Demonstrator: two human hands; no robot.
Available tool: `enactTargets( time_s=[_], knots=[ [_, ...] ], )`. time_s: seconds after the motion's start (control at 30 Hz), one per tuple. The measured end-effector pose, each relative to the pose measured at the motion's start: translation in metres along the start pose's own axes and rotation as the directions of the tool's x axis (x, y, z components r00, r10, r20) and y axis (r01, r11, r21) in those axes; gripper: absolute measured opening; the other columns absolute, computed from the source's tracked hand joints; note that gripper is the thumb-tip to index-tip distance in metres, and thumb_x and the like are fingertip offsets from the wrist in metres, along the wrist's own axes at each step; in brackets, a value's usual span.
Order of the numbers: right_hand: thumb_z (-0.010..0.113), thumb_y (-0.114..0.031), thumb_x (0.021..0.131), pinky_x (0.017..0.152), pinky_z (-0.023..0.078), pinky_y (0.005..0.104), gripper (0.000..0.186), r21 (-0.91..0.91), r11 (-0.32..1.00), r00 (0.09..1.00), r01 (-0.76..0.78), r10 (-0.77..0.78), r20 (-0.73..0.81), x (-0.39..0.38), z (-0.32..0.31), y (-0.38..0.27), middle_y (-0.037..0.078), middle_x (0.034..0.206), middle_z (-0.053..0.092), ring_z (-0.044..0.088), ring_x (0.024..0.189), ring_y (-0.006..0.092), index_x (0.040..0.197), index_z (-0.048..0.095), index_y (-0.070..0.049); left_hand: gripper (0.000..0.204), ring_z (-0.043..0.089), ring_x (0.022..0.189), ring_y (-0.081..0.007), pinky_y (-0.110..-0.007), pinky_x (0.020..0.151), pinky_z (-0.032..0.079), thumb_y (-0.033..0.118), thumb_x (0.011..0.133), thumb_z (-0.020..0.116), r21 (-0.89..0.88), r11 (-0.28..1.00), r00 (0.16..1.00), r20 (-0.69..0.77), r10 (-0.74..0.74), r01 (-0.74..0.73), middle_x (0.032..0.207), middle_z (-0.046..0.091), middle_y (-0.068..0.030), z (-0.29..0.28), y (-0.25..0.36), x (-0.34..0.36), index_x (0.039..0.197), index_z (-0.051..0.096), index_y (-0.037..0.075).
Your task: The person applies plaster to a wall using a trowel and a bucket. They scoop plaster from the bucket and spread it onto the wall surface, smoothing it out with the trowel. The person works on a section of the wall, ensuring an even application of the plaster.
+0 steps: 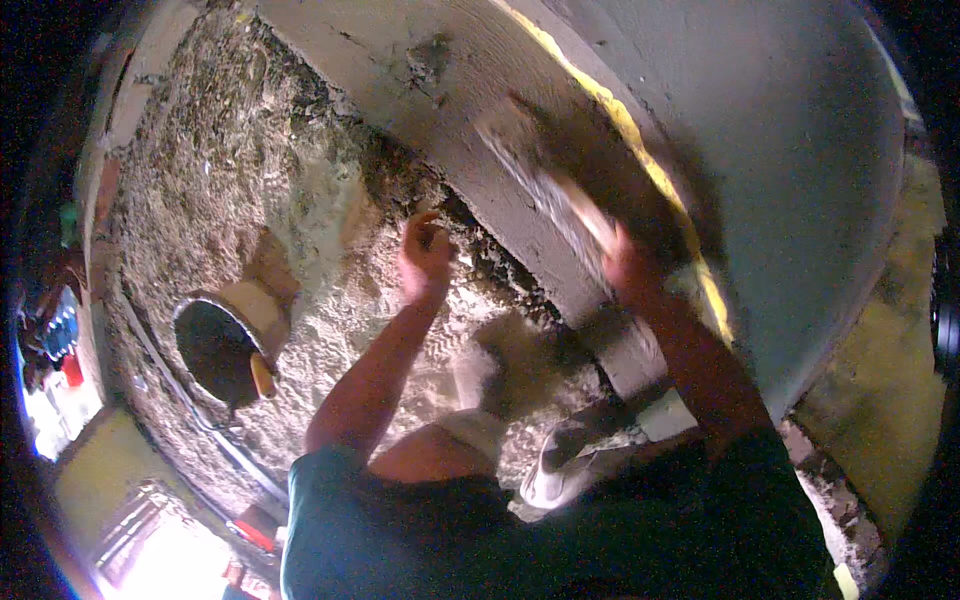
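My right hand is closed on a long flat float, blurred by motion. The float lies against a strip of smoothed grey mortar that runs from the upper left to the lower middle. My left hand hangs over rough, crumbly ground beside the strip's dark broken edge. Its fingers are loosely curled, thumb apart, with nothing visible in them. A ragged yellow line borders the strip on its right side.
A bucket with a wooden handle showing at its mouth stands on the rough ground at left. Smooth grey surface spreads at right. A pale shoe shows below. A pipe or cable runs along the left.
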State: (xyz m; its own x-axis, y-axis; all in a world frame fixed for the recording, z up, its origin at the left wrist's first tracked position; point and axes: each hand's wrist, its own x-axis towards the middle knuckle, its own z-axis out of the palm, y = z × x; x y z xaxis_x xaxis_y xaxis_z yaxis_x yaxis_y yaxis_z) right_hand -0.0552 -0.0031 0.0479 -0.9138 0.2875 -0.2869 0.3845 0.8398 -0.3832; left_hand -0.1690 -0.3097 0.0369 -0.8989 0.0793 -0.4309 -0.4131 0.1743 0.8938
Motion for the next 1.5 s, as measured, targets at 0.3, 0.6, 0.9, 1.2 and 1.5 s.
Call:
enactTargets(
  time_s=[0.3,0.6,0.9,1.2,1.5],
  knots=[
    [0.068,-0.013,0.069,0.081,0.049,0.0493,0.063,0.095,0.99,0.993,-0.103,0.107,-0.045,-0.007,-0.003,0.013,0.025,0.1,0.062,0.061,0.092,0.0412,0.128,0.046,-0.006,0.029,0.059,0.079,-0.0154,-0.031,0.073,0.049,0.01,0.084,0.055,0.157,0.982,0.993,0.07,0.093,-0.103,0.088,0.063,-0.0078,0.062,0.054,-0.074,0.113,0.057,0.006],
    [0.067,-0.027,0.078,0.081,0.049,0.0499,0.062,0.255,0.941,0.974,-0.223,0.206,0.093,-0.147,-0.121,-0.036,0.026,0.101,0.063,0.061,0.091,0.044,0.131,0.043,-0.006,0.029,0.064,0.089,-0.0307,-0.039,0.079,0.05,0.024,0.088,0.057,0.284,0.959,0.964,0.25,-0.09,0.016,0.097,0.065,-0.0159,0.053,0.119,-0.234,0.114,0.057,0.01],
    [0.063,-0.046,0.083,0.079,0.049,0.05,0.064,0.222,0.95,0.975,-0.218,0.221,0.011,-0.015,-0.097,-0.091,0.029,0.099,0.063,0.062,0.09,0.0443,0.127,0.048,-0.001,0.033,0.061,0.094,-0.0398,-0.044,0.082,0.049,0.02,0.086,0.054,0.432,0.897,0.67,0.639,-0.377,0.092,0.101,0.062,-0.023,0.065,0.222,-0.254,0.116,0.055,0.006],
    [0.062,-0.037,0.085,0.07,0.052,0.0466,0.053,-0.016,0.998,0.975,0.066,-0.068,-0.21,0.213,0.035,-0.142,0.025,0.091,0.065,0.065,0.082,0.0404,0.122,0.05,-0.001,0.027,0.059,0.099,-0.0357,-0.04,0.086,0.048,0.02,0.088,0.055,0.307,0.871,0.679,0.546,-0.491,0.383,0.109,0.06,-0.0191,0.011,0.211,-0.156,0.111,0.057,0.005],
    [0.066,-0.029,0.083,0.071,0.052,0.0466,0.048,-0.014,1.0,1.0,0.001,-0.001,-0.024,0.255,0.04,-0.177,0.024,0.091,0.064,0.063,0.081,0.0419,0.117,0.05,0.001,0.026,0.059,0.098,-0.0388,-0.044,0.086,0.048,0.014,0.087,0.054,0.189,0.814,0.633,0.543,-0.552,0.549,0.107,0.06,-0.0205,-0.012,0.248,-0.097,0.111,0.055,0.005]
  ],
)
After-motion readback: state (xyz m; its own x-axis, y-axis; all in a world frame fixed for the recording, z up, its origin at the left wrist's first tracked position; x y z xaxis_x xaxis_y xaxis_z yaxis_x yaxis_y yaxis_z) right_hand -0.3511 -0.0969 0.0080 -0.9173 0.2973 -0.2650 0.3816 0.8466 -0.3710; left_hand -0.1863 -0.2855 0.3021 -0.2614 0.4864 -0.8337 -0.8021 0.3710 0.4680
